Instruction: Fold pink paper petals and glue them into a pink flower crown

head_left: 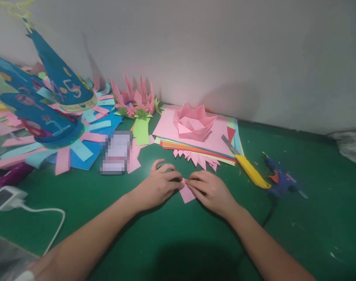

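A small piece of pink paper (186,194) lies low over the green table between my two hands. My left hand (160,185) pinches its upper left edge with thumb and index finger, the other fingers curled loosely. From the other side my right hand (211,191) grips the upper right part with its fingertips. The pinched edge is partly hidden by the fingers. Just beyond my hands is a row of small folded pink paper points (197,159), beside a stack of coloured paper sheets (163,127). On that stack rests a pink folded paper flower (194,127).
A yellow utility knife (252,171), its blade out, leans on the stack's right corner. Right of it lies a blue glue gun (283,179). To the left are a blurred-out phone (116,152), a pink paper crown (135,97), blue cone hats (57,70) and a white corded device (8,198).
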Tool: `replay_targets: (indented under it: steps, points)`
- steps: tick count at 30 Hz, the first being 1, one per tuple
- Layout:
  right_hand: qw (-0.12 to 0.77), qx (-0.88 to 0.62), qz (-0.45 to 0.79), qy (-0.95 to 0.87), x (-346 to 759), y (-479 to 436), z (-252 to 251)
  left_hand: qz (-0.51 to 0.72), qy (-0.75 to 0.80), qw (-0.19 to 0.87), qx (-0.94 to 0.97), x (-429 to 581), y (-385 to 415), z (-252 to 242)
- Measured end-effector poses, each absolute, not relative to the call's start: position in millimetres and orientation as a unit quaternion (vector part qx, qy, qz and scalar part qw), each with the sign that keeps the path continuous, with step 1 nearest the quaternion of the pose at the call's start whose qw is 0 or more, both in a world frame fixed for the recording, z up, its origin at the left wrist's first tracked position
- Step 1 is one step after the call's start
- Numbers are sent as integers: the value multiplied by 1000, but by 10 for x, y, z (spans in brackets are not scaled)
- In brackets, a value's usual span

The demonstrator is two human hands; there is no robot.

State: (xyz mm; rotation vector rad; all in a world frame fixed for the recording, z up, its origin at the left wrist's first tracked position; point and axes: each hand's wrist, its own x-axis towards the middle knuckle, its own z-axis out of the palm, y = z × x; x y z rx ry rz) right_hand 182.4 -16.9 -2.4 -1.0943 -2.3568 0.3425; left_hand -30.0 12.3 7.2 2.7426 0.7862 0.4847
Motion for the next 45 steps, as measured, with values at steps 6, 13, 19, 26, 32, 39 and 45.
replay_targets:
  steps: [6,13,19,26,32,39,45]
  points:
    - [243,-400,124,-875,1822,-188,16,164,265,143,939,-295,124,71]
    - [248,-406,132,-870,1795,-204,30,158,280,160,933,-279,121,83]
    - [260,-439,95,-855,1809,-218,57,159,282,155,934,-279,123,92]
    - [301,-499,107,-806,1808,-177,-19,162,281,145,935,-269,98,75]
    - [287,-501,155,-802,1771,-180,-56,168,279,132,936,-268,99,54]
    - [297,-501,172,-795,1748,-173,-43,166,289,132,933,-257,92,37]
    - [288,-505,168,-796,1742,-174,-41,156,290,121,937,-254,83,46]
